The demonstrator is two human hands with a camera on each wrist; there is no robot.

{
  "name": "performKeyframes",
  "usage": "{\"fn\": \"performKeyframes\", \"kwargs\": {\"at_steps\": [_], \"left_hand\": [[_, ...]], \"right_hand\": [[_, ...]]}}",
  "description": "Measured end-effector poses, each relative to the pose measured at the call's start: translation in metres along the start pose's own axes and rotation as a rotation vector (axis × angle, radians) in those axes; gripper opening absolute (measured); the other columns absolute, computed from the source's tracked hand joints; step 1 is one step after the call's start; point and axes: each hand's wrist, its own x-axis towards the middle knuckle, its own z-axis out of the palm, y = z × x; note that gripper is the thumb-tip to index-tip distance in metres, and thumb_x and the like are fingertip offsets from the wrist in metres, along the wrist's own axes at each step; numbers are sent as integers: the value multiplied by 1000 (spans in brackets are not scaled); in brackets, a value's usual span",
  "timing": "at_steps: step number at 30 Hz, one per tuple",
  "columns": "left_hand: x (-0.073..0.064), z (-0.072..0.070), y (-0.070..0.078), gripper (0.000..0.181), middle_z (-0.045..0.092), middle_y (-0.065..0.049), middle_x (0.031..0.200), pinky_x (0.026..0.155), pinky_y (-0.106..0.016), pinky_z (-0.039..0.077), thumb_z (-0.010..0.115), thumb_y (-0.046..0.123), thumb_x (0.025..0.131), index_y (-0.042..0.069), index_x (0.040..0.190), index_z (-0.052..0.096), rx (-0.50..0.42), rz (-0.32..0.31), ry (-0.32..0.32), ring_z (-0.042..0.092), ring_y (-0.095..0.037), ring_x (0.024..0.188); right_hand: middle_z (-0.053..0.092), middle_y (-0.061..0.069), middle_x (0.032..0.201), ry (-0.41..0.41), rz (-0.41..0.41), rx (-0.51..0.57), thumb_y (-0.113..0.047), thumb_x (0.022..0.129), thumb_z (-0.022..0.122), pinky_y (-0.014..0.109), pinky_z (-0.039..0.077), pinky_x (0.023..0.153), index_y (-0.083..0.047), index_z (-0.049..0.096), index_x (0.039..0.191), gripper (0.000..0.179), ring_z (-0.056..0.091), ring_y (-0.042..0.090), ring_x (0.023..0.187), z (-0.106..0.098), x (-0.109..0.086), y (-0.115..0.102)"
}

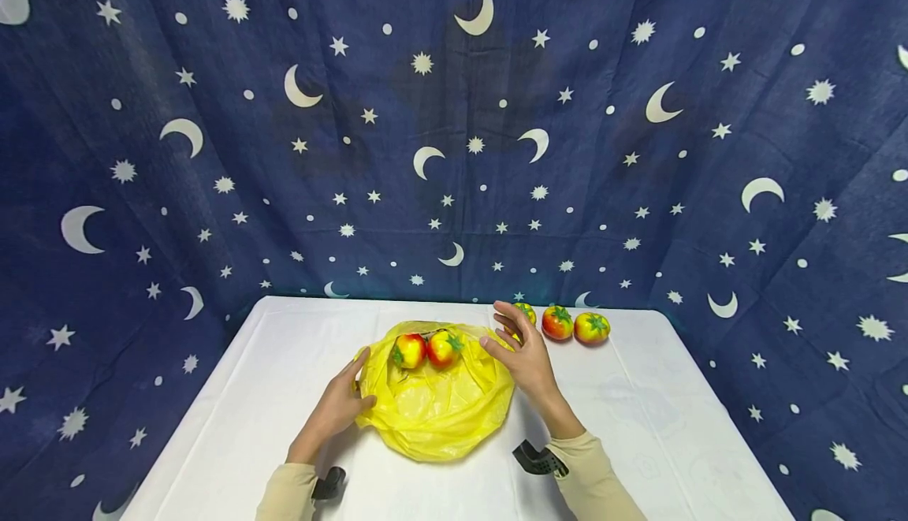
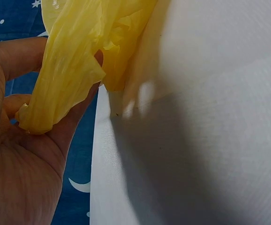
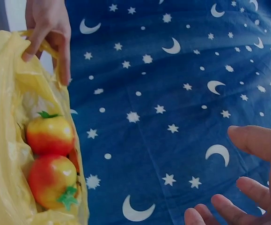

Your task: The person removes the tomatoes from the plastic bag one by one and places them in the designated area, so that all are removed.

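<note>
Fingers of the right hand (image 1: 521,351) were seen from the head camera spread and relaxed, holding nothing, hovering just beside the right edge of the crumpled yellow plastic bag (image 1: 436,403) that lay on the white-clothed table (image 1: 638,426). Three loose red-and-yellow toy tomatoes with green stalks (image 1: 574,325) were set in a row at the far edge of the table, just beyond and to the right of that hand; the nearest of them was partly hidden behind its fingertips. That row lay much nearer the right hand than the left hand (image 1: 340,404), which was placed at the bag's left edge with its fingers curled on the plastic. Two bagged red-and-yellow tomatoes (image 1: 426,349) were seen at the bag's far mouth, side by side, between the two hands. No long axis could be made out on the round fruit.

From the left wrist camera, a gathered fold of the yellow bag (image 2: 69,79) was shown pinched between thumb and fingers of the left hand (image 2: 18,154), with the table's cloth edge close beside it.

From the right wrist camera, the right hand's fingertips (image 3: 247,197) were shown parted and empty against the dark blue star-and-moon backdrop cloth (image 3: 172,93). The two tomatoes (image 3: 51,159) were seen inside the bag's open mouth, whose rim was held up by the left hand (image 3: 46,28).

No brand, label or legible writing was found in any view.
</note>
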Motion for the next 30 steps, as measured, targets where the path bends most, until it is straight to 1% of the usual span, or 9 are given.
{"fn": "performKeyframes", "kwargs": {"at_steps": [4,7,10,13,16,17,20,24,30], "left_hand": [[0,-1,0,90,29,-20,160,120,-57,24,72,4,80,13,157,26,-1,-4,1,26,-41,147],[0,0,-1,90,29,-20,160,120,-57,25,72,5,80,14,157,26,2,-10,-11,26,-41,148],[1,0,0,90,29,-20,160,120,-57,25,72,5,80,14,157,26,-6,-5,-5,26,-41,148],[1,-1,1,89,30,-20,160,119,-58,24,72,5,80,13,156,27,-9,7,5,27,-41,147],[2,0,0,90,29,-20,160,119,-58,25,72,5,80,14,157,26,-9,0,-1,27,-41,147],[2,1,0,90,29,-20,160,119,-58,25,72,5,80,14,157,26,-7,-2,-6,26,-41,148],[2,2,-1,90,29,-20,160,119,-58,25,72,4,80,14,157,26,-6,-5,-11,26,-41,147],[1,2,0,90,29,-20,160,119,-59,25,72,3,79,14,156,27,-11,-2,0,27,-42,147],[1,1,0,90,29,-20,160,119,-59,26,72,3,79,14,156,27,-11,2,9,27,-43,147]], "right_hand": [[48,14,146,-31,16,-14,-9,84,75,48,38,115,-6,48,141,63,45,32,138,8,2,6],[48,15,146,-46,48,-22,-7,84,74,49,38,115,-6,49,141,62,45,33,138,13,3,11],[48,16,146,-75,73,-35,-5,85,73,50,37,116,-7,49,140,60,44,34,138,17,5,14],[45,20,147,-115,82,-37,-2,86,71,55,35,116,-3,48,141,60,42,40,138,22,6,9],[44,24,147,-135,104,-54,-2,85,71,57,35,115,1,46,141,60,41,44,137,26,7,9],[45,24,146,-135,115,-57,-2,85,71,58,35,115,2,46,140,61,41,45,136,27,8,11],[47,22,146,-124,137,-67,-3,85,72,58,35,115,0,48,141,61,42,44,136,31,13,28],[50,19,145,-114,133,-100,-6,86,72,57,37,114,-5,51,139,58,46,42,134,37,19,50],[53,17,143,-132,149,-181,-17,84,76,53,42,111,-6,52,139,61,51,39,131,44,25,64]]}}
